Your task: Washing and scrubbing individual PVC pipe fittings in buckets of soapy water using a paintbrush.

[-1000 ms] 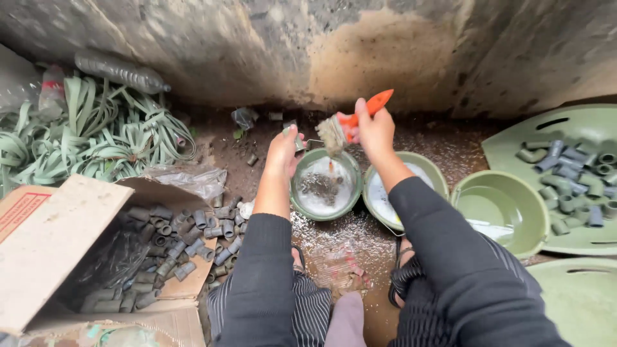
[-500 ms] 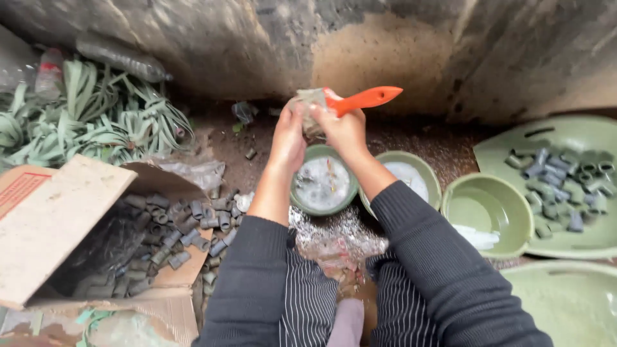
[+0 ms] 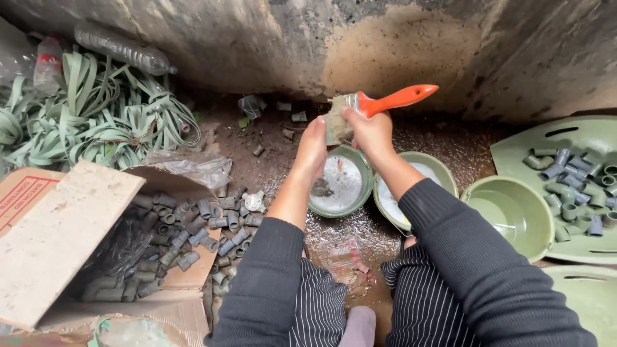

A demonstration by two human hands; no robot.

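Orange-handled paintbrush (image 3: 379, 104) sits gripped in the right hand (image 3: 369, 132), bristles pressed against the flat, open left hand (image 3: 313, 151) at nine o'clock. Both hover over a green bowl (image 3: 360, 168) at six o'clock.

The brush's bristles (image 3: 335, 122) are mostly hidden behind the 2 hands, and whether the left hand (image 3: 313, 149) grips them cannot be told. The right forearm covers part of 1 green bowl (image 3: 429, 168). The cardboard box (image 3: 58, 238) and the lower tray (image 3: 588, 299) are cut off by the edges.
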